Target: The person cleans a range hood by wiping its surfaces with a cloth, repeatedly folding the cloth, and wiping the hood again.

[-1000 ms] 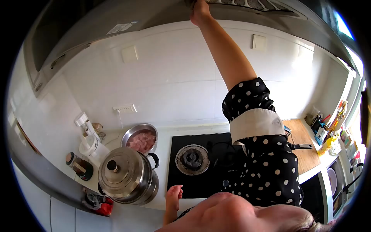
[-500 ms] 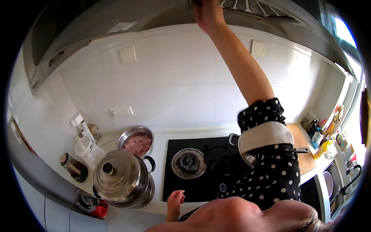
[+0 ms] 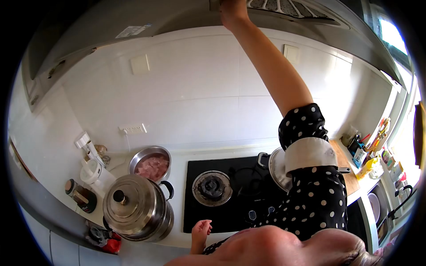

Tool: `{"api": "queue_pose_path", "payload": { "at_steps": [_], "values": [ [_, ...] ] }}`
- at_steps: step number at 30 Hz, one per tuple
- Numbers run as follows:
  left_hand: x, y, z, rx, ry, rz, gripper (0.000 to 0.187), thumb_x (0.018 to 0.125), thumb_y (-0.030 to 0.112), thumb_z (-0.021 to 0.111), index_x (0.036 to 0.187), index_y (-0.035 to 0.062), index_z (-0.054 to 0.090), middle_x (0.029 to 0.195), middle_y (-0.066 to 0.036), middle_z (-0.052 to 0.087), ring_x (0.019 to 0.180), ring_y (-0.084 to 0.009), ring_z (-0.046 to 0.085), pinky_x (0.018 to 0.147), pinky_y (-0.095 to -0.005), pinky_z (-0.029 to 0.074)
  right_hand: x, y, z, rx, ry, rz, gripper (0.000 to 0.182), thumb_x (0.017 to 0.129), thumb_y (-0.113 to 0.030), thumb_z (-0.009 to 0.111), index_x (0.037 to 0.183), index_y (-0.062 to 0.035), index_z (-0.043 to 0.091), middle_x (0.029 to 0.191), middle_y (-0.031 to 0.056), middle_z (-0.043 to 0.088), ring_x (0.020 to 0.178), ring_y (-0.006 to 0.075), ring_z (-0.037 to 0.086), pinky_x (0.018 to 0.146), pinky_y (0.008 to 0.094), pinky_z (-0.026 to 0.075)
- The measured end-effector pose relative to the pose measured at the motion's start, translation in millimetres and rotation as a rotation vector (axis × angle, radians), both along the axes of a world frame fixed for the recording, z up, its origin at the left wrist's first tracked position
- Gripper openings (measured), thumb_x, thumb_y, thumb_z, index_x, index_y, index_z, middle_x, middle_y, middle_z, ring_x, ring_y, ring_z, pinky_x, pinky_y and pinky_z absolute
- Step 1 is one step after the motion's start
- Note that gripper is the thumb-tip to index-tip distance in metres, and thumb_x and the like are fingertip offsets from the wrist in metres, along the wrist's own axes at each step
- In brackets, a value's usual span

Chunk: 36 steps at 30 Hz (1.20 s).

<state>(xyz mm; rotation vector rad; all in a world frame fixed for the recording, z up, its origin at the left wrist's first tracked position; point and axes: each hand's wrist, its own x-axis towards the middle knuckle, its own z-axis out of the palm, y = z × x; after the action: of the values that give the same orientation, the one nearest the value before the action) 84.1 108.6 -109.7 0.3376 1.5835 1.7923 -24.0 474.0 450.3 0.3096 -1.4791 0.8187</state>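
My right hand (image 3: 233, 13) is raised to the underside of the range hood (image 3: 177, 20), its fingers cut off by the top edge of the view. My left hand (image 3: 202, 228) hangs low over the front edge of the black cooktop (image 3: 222, 221), fingers curled in; whatever it may hold is too small to make out. On the cooktop, the left burner (image 3: 212, 188) has nothing on it. A lidded metal pan (image 3: 277, 168) sits on the right side, partly behind my right sleeve.
Left of the cooktop stand a tall lidded steamer pot (image 3: 133, 204), a metal bowl (image 3: 144, 153) of raw meat (image 3: 153, 167), a white appliance (image 3: 95, 173) and a dark bottle (image 3: 82, 197). A wooden board (image 3: 348, 177) and a sink (image 3: 381, 204) are at the right.
The view has shifted slightly, so the counter items appear further left. My right hand is still up at the hood, and more of the lidded pan shows beside my sleeve.
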Motion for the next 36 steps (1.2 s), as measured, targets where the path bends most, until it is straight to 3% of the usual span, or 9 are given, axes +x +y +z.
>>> {"api": "queue_pose_path", "payload": {
  "at_steps": [3, 9, 14, 23, 26, 29, 32, 34, 36],
  "values": [
    [-2.9, 1.9, 4.9, -0.012, 0.031, -0.031, 0.013, 0.086, 0.013, 0.053, 0.09, 0.0033, 0.06, 0.068, 0.0, 0.054, 0.056, -0.0044, 0.046, 0.051, -0.0168, 0.037, 14.4, -21.7, -4.7, -0.114, 0.113, 0.172, 0.019, 0.086, 0.0, 0.036, 0.099, -0.0028, 0.049, 0.083, 0.0026, 0.048, 0.072, 0.0116, 0.042, 0.064, 0.022, 0.036],
    [-9.8, 8.6, 9.8, -0.004, 0.042, -0.097, 0.012, 0.086, 0.012, 0.054, 0.09, 0.003, 0.06, 0.069, 0.0, 0.055, 0.056, -0.0042, 0.046, 0.051, -0.0169, 0.037, 9.1, 4.0, 9.0, -0.047, 0.127, -0.121, 0.021, 0.086, 0.002, 0.034, 0.101, -0.0022, 0.047, 0.089, 0.0082, 0.049, 0.071, 0.0163, 0.049, 0.055, 0.0244, 0.042],
    [-11.6, 9.4, 6.9, -0.015, 0.066, -0.02, 0.011, 0.085, 0.01, 0.054, 0.09, 0.0022, 0.06, 0.07, -0.001, 0.056, 0.057, -0.0048, 0.047, 0.052, -0.0171, 0.039, 32.8, 11.9, 41.1, -0.15, 0.381, 0.222, 0.022, 0.085, 0.004, 0.031, 0.101, -0.0018, 0.046, 0.094, 0.0128, 0.051, 0.071, 0.0203, 0.054, 0.048, 0.0268, 0.047],
    [-18.6, 12.3, -1.1, -0.044, 0.272, -0.087, 0.013, 0.084, 0.012, 0.056, 0.089, 0.0014, 0.061, 0.068, -0.002, 0.058, 0.059, -0.0052, 0.052, 0.053, -0.0184, 0.042, 18.1, 27.3, 10.2, -0.053, 0.111, -0.324, 0.016, 0.087, -0.007, 0.04, 0.098, -0.0011, 0.051, 0.096, 0.0103, 0.054, 0.084, 0.0229, 0.05, 0.075, 0.0299, 0.04],
    [-18.5, 12.5, 11.7, -0.087, 0.415, -0.072, 0.014, 0.083, 0.013, 0.057, 0.089, 0.0011, 0.062, 0.067, -0.003, 0.059, 0.058, -0.0062, 0.052, 0.052, -0.02, 0.042, 22.6, 89.2, 51.3, -0.023, 0.426, 0.095, 0.015, 0.088, -0.007, 0.039, 0.095, -0.0003, 0.051, 0.092, 0.0098, 0.053, 0.083, 0.0201, 0.048, 0.073, 0.0294, 0.039],
    [-14.9, 11.9, 15.6, -0.09, 0.474, -0.041, 0.014, 0.082, 0.013, 0.058, 0.088, 0.001, 0.062, 0.068, -0.005, 0.06, 0.057, -0.0081, 0.053, 0.052, -0.0217, 0.043, 21.2, 27.4, 25.4, -0.225, 0.209, -0.056, 0.015, 0.088, -0.009, 0.041, 0.095, -0.0008, 0.052, 0.089, 0.0117, 0.053, 0.078, 0.0206, 0.048, 0.075, 0.0296, 0.04],
    [-15.0, 11.5, 13.4, -0.07, 0.468, -0.065, 0.013, 0.081, 0.012, 0.058, 0.087, 0.0012, 0.062, 0.068, -0.006, 0.061, 0.057, -0.0103, 0.055, 0.053, -0.0228, 0.044, -3.9, 43.5, -1.6, 0.474, 0.371, -0.88, 0.016, 0.089, -0.012, 0.04, 0.096, -0.0031, 0.051, 0.081, 0.0116, 0.051, 0.068, 0.0225, 0.047, 0.065, 0.0309, 0.043],
    [-16.0, 11.9, 20.6, -0.111, 0.52, -0.068, 0.012, 0.081, 0.012, 0.058, 0.086, 0.0013, 0.062, 0.068, -0.006, 0.061, 0.057, -0.0112, 0.055, 0.053, -0.023, 0.044, 19.7, 24.1, 13.7, -0.136, 0.081, -0.036, 0.016, 0.089, -0.012, 0.038, 0.096, -0.0044, 0.05, 0.084, 0.0104, 0.05, 0.073, 0.0231, 0.045, 0.073, 0.0325, 0.04],
    [-16.7, 10.9, 27.9, -0.134, 0.556, -0.061, 0.012, 0.081, 0.012, 0.058, 0.085, 0.0014, 0.062, 0.069, -0.007, 0.061, 0.057, -0.0119, 0.055, 0.053, -0.0233, 0.044, 28.2, 32.6, 30.5, -0.24, 0.096, 0.217, 0.015, 0.089, -0.009, 0.036, 0.095, -0.004, 0.049, 0.083, 0.0105, 0.049, 0.071, 0.0237, 0.046, 0.073, 0.0343, 0.041]
  ]
}}
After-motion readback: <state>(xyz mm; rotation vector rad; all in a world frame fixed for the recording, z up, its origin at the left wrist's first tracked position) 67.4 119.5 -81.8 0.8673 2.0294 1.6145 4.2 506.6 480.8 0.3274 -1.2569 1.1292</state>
